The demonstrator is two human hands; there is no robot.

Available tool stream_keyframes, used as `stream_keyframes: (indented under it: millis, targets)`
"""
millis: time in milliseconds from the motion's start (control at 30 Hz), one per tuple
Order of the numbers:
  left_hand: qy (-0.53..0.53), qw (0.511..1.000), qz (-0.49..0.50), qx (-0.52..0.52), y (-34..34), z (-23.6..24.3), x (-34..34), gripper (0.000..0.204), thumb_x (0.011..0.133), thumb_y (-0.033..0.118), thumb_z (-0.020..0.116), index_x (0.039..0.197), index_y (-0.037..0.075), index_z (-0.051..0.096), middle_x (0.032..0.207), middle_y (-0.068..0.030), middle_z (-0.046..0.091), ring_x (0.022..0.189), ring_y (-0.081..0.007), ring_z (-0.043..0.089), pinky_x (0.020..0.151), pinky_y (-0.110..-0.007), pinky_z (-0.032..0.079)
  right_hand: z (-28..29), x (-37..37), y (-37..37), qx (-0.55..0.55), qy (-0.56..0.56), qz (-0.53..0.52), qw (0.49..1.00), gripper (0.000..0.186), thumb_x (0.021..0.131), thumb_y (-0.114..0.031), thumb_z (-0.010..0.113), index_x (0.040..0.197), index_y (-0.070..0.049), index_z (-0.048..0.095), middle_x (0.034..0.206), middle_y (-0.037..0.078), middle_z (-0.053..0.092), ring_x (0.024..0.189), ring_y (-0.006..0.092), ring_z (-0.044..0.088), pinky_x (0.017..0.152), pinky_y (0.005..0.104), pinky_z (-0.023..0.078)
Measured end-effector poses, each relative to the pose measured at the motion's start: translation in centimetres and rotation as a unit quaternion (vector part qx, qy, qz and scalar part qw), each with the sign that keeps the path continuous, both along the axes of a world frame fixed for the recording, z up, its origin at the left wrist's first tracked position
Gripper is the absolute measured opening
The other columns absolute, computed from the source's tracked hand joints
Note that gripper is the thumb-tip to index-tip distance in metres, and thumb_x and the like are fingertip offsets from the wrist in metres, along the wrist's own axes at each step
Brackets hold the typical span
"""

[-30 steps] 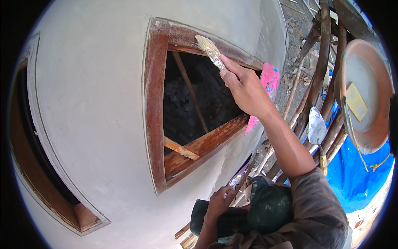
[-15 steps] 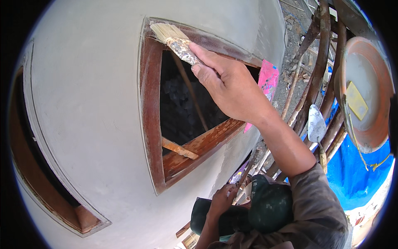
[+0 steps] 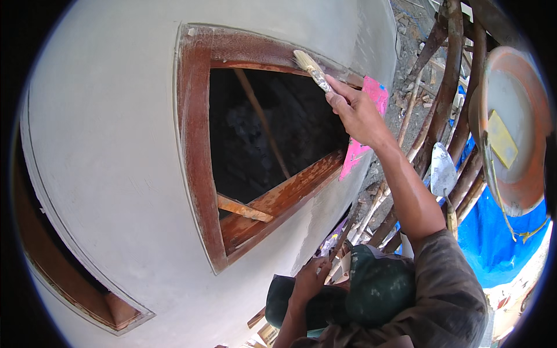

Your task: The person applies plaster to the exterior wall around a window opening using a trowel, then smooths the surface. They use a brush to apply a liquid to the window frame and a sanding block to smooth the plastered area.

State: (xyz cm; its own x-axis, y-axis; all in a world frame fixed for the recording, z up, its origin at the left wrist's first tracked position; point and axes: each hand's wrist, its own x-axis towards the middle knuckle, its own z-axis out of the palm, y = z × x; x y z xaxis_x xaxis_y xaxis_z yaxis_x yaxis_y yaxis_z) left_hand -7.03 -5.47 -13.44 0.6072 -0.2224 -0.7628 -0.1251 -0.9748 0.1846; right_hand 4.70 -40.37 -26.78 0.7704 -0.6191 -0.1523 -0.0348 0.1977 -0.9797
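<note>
The right hand (image 3: 355, 113) is raised on an outstretched arm, fingers pinched closed. The left hand (image 3: 310, 278) hangs low, fingers curled, wrist bent.

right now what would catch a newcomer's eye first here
The right hand holds a paintbrush against the upper edge of the reddish-brown wooden window frame, set in a pale plastered wall. A bright pink patch shows at the frame's right corner, and an orange-rimmed pan hangs at far right.
</note>
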Motion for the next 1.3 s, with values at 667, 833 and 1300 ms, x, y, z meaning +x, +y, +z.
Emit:
stream_keyframes:
  millis: [667, 833, 1300]
  targets:
    - [0.015, 1.000, 0.009, -0.024, -0.3, -0.8, 0.6, 0.028, 0.096, 0.027, 0.059, 0.108, 0.002, 0.066, 0.101, -0.0208, 0.068, 0.095, -0.0364, 0.067, 0.082, -0.041, 0.051, -17.6, 0.0, -0.8, 0.069, 0.107, 0.027, 0.992, 0.045, 0.099, -0.027, 0.052, 0.142, -0.015, 0.052, 0.073, 0.008, 0.056, 0.070, 0.0172, 0.056, 0.073, 0.0326, 0.048]
    - [0.006, 0.999, 0.019, -0.028, 0.4, -1.1, 0.2, 0.028, 0.096, 0.026, 0.060, 0.109, 0.002, 0.066, 0.101, -0.0210, 0.068, 0.094, -0.0356, 0.068, 0.082, -0.041, 0.051, -9.9, 0.4, 0.9, 0.006, 0.022, 0.006, 1.000, 0.045, 0.099, -0.028, 0.052, 0.143, -0.014, 0.051, 0.077, 0.012, 0.061, 0.072, 0.0204, 0.058, 0.076, 0.0339, 0.049]
    - [0.017, 0.999, 0.018, -0.035, -0.3, -1.0, 0.5, 0.029, 0.096, 0.028, 0.061, 0.109, 0.002, 0.065, 0.100, -0.0199, 0.069, 0.090, -0.0343, 0.068, 0.079, -0.039, 0.052, -20.8, -5.2, 1.4, -0.025, 0.190, 0.000, 0.981, 0.049, 0.097, -0.031, 0.054, 0.141, -0.011, 0.050, 0.097, 0.025, 0.068, 0.092, 0.0391, 0.066, 0.086, 0.0440, 0.050]
